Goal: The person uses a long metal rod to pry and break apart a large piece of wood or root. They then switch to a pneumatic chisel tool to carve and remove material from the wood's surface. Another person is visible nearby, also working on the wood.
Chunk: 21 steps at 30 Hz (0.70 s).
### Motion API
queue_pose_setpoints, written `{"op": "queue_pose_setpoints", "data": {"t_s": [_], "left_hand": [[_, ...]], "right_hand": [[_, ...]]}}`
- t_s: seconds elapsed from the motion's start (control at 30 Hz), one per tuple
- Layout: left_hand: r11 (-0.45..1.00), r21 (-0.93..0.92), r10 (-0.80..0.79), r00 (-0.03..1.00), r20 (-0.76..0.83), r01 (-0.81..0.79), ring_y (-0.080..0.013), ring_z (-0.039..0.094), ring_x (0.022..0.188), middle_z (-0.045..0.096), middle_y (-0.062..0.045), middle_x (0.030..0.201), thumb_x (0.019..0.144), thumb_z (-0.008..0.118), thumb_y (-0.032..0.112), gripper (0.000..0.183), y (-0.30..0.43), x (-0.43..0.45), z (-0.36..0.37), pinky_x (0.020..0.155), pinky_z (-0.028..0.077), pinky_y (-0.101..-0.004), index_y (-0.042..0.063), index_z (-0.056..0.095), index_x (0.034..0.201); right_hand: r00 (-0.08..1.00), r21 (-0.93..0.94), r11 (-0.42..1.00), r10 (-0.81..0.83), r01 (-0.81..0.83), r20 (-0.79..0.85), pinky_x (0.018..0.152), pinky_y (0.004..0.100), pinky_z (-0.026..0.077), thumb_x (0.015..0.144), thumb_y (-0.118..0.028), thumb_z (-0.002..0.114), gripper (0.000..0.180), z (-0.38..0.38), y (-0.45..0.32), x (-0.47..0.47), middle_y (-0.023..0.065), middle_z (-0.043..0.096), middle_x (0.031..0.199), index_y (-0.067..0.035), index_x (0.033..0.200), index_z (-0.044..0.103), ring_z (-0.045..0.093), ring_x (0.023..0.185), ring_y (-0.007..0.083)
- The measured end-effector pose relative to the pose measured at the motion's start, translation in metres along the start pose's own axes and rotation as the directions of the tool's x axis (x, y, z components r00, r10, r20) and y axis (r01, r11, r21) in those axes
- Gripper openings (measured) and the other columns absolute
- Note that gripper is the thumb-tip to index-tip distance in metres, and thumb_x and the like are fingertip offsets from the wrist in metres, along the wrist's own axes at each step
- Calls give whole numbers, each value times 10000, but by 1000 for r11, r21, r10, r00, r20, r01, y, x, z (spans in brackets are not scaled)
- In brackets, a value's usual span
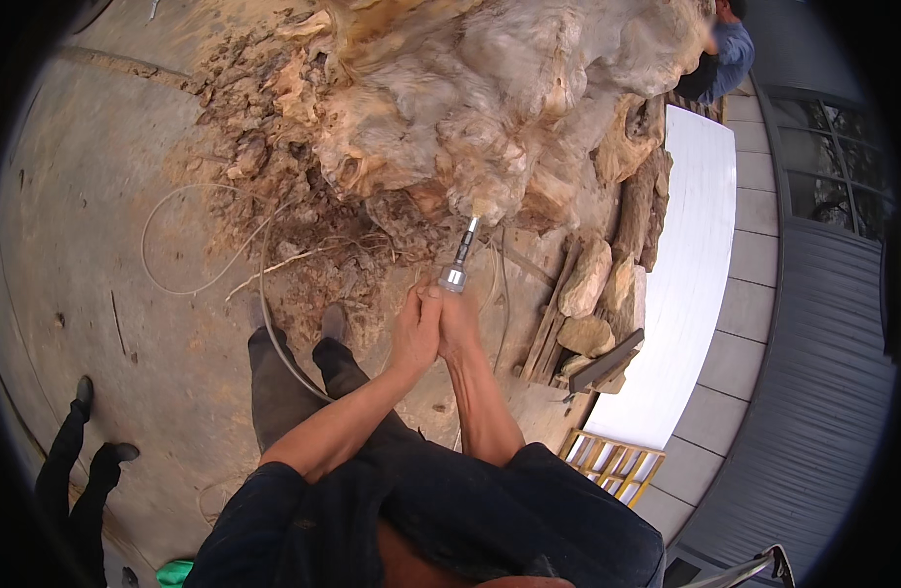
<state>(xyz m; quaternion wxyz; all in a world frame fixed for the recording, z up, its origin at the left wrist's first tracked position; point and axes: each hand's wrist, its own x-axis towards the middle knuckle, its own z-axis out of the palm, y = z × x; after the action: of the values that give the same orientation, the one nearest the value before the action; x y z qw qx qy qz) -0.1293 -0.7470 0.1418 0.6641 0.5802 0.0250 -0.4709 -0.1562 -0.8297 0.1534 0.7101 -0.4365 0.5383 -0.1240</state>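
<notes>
My left hand (pixel 417 327) and my right hand (pixel 459 317) are wrapped together around the grip of a hand-held power tool (pixel 454 276). Most of its body is hidden by my fingers. A chrome collar and a slim black-and-silver shaft stick out beyond my hands. The shaft points away from me and ends in a tan, brush-like tip (pixel 483 207). That tip meets, or lies very close to, the lower edge of a huge gnarled tree stump (pixel 494 110) with a pale, knobbly surface. The stump is partly blurred.
Bark debris (pixel 325 272) litters the concrete floor beside my feet. A pale hose (pixel 270 334) loops past my legs. To the right are wood chunks (pixel 586 275), a white sheet (pixel 686 279) and a slatted wooden frame (pixel 614 470). Another person (pixel 726 62) is beyond the stump; another person's legs (pixel 90 470) show at left.
</notes>
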Motion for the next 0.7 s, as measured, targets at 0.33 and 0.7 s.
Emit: {"op": "queue_pose_setpoints", "data": {"t_s": [0.33, 0.7], "left_hand": [[982, -9, 190, 980, -60, -191, -173, 590, 994, 620, -112, 1116, 1081, 404, 536, 662, 13, 28, 9, 863, 471, -302, 13, 475, 1482], [996, 3, 84, 996, -11, -84, -290, 635, 1140, 664, -231, 1218, 1065, 465, 478, 598, 20, 14, 21, 990, 464, -373, -28, 557, 1369]], "right_hand": [[998, -37, 997, -62, 62, 11, 478, 290, 394, 825, -99, 734, 93, 17, -30, 17, 7, 596, 704, -40, 835, 664, 520, 558, 104], [998, 0, 998, -56, 56, -15, 468, 282, 394, 835, -110, 723, 91, -4, -29, 8, 24, 609, 683, -32, 834, 677, 522, 536, 111]]}}
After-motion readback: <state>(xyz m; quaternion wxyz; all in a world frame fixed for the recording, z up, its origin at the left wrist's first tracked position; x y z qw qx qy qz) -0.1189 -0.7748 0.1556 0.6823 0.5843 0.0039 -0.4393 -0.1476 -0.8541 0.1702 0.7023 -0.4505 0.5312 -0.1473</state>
